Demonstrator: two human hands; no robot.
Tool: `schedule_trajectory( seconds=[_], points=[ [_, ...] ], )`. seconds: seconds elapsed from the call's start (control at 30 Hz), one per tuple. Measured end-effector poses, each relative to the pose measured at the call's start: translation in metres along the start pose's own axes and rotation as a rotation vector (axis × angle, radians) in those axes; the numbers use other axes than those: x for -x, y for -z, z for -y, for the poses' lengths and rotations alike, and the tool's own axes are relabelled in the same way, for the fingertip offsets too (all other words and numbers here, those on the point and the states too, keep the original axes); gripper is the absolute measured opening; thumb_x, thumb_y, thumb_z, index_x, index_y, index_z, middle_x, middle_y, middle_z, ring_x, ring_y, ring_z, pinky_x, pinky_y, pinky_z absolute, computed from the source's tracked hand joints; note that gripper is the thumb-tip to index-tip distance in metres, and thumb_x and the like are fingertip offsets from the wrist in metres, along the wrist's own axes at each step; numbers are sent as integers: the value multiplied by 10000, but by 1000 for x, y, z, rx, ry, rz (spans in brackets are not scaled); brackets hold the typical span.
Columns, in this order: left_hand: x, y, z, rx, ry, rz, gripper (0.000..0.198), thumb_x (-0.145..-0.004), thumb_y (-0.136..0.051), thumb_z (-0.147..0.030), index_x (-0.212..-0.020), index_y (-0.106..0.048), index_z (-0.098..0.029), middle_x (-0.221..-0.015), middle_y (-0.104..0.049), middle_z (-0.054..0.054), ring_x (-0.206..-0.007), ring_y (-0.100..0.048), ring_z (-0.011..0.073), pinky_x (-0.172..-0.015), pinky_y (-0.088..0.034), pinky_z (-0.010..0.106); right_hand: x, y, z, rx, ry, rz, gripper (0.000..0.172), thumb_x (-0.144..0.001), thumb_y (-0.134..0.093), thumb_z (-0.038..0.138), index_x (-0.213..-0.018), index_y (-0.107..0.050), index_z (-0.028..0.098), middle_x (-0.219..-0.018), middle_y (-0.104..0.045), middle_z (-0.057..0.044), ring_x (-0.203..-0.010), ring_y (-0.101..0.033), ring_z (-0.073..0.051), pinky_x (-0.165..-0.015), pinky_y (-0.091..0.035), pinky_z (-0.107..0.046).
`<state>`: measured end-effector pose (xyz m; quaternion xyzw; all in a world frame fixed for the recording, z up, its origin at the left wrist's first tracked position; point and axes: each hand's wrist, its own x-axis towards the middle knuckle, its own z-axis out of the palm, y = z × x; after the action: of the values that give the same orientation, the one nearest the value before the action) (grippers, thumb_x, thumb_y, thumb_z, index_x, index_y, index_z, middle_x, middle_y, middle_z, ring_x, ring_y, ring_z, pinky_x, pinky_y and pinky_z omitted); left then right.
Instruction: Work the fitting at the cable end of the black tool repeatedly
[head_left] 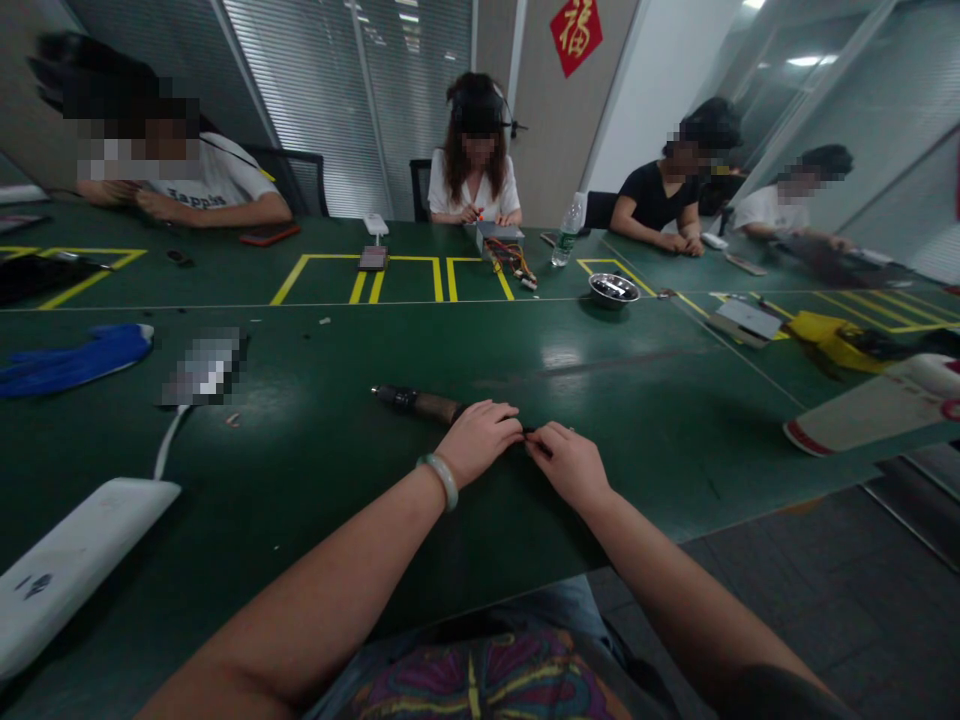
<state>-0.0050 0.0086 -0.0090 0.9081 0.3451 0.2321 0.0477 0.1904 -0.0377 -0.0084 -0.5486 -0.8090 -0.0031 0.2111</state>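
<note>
A long inline electric screwdriver (435, 406) with a brown body, black front collar and silver tip lies slantwise on the green table, its tip pointing left and away. My left hand (480, 440), with a pale bangle at the wrist, is closed over its rear part. My right hand (570, 462) pinches at the tail end, close against the left fingertips. Between the two hands a small dark piece shows; the fingers hide most of it, so I cannot tell whether it is a plug or part of the tool.
A white power bank (82, 560) with a cable to a phone (202, 368) and a blue glove (82, 358) lie left. Farther back stand a metal bowl (613, 290), a bottle (568, 235) and a wired metal box (501, 240). A paper cup (870, 405) lies right. Several people sit opposite.
</note>
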Motion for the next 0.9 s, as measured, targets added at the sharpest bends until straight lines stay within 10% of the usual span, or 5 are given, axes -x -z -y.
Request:
schedule_trajectory(
  seconds=[0.9],
  points=[
    [-4,5,-12,57,99,-15,52,-850,-606,-201,-893,-623,-223,-1011,-643,15,-1006,-559,191,-902,-405,361,1,-5,9,-224,-210,-27,110,-864,-546,288,-859,-638,228,-819,-655,-12,-722,-603,-147,-670,-447,-255]
  ],
)
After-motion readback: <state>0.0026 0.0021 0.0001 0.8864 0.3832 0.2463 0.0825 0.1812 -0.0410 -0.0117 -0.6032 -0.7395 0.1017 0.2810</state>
